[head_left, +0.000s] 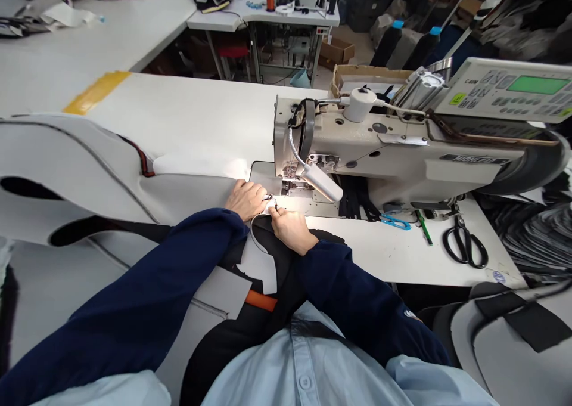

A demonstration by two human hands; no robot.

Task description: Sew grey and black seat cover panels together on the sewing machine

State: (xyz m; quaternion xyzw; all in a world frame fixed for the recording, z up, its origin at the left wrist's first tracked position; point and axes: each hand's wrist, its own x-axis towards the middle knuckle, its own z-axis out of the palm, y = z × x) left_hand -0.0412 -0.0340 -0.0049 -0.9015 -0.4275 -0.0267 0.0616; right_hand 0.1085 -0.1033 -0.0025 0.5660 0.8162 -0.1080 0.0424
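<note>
**Fingertips close to the needle**

The left hand point(245, 198) lies knuckles-up on the black and grey padded fabric panel point(243, 334), fingers curled; whether it grips or only presses, I cannot tell. Just beside it, the right hand point(291, 228) pinches the panel's edge, and a thin dark cord point(252, 234) loops out from between the two. Just beyond both hands' fingertips is the needle area of the beige industrial sewing machine point(384, 155). Well right of the right hand, black scissors point(465, 246) lie on the white counter point(384, 257). As I judge it, fingertips this near the needle could be caught, and the loose cord might snag and drag the panel askew
</note>
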